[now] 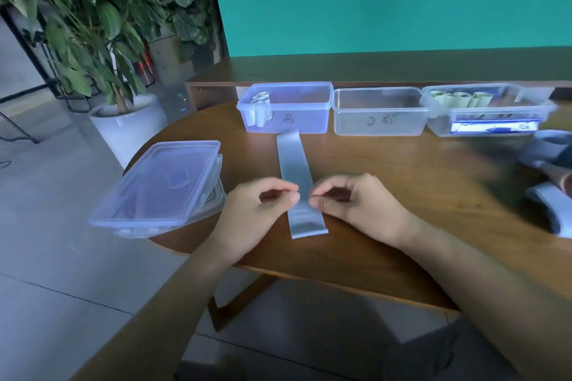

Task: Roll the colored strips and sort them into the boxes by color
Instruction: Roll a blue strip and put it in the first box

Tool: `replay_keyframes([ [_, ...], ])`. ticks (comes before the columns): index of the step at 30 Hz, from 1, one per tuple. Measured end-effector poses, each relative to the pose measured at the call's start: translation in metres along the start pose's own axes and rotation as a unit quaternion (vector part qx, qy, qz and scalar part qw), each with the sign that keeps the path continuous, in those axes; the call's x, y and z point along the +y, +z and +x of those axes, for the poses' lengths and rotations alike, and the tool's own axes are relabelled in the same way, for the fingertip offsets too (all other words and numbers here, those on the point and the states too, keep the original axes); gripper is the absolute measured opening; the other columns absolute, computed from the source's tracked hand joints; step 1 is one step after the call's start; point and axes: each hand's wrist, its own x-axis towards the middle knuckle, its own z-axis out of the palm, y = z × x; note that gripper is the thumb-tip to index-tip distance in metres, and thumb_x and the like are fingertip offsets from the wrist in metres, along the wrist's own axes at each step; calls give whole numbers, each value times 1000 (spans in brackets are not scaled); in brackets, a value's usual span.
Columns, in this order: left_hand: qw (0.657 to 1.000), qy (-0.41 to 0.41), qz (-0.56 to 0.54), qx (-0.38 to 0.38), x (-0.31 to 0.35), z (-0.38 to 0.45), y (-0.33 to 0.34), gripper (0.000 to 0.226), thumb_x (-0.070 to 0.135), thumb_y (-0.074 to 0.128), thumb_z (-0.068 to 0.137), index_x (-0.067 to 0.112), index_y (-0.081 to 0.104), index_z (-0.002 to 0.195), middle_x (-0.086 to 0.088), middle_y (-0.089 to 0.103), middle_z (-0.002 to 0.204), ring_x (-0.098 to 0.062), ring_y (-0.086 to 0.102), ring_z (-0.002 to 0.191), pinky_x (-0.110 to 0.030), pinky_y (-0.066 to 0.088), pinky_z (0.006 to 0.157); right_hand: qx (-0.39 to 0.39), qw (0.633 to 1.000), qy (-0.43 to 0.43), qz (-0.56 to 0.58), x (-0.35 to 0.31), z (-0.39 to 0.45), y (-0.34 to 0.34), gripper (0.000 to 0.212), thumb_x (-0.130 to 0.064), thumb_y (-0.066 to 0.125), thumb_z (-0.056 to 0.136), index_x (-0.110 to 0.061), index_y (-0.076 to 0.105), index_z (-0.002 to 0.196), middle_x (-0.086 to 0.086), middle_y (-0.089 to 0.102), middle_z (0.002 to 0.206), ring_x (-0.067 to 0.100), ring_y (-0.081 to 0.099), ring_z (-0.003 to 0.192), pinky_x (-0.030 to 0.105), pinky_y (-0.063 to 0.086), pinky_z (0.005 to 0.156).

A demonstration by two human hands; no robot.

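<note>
We have the pale strip [296, 182] flat on the table [402, 182], our left hand [257, 210] and right hand [356, 204] each pinching an edge — rolling looks about to start, probably from the near end.

From my remote feed, a flat teal-green wall [387, 0] filled the upper right of the view, with a dark wooden ledge [371, 66] running along its foot. Below it sat the rounded brown wooden table [387, 182], its curved left edge hanging over a floor of large pale grey tiles [46, 210]; an angled wooden leg [235, 300] showed under the near edge. Off the table's far left corner I saw a big leafy green plant [102, 9] in a white round pot [127, 130], and a black metal frame stand [28, 49] beside it. The light was dim and bluish.
</note>
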Motion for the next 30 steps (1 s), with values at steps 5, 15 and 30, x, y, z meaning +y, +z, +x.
replay_keyframes([
  [5,998,58,23,-22,4,-36,-4,14,30,81,82,26,79,94,15,74,97,-5,68,97,-18,52,84,-36,995,-55,-70,-12,-26,0,9,-29,77,90,-20,77,93,-10,73,96,10,69,95,30,51,88],
  [15,992,79,99,-12,4,-44,-4,14,34,85,75,25,81,84,21,71,103,4,64,101,-13,48,82,-34,995,-68,-69,-11,-42,1,10,-22,82,84,-20,78,93,-13,74,102,5,68,100,26,51,93],
  [30,983,45,176,-37,4,-36,-3,22,40,72,87,19,76,85,16,56,118,4,56,101,-1,35,80,-12,993,-35,-116,-9,-42,5,2,-26,76,90,-27,77,88,-11,61,122,-2,53,120,19,38,104],
])
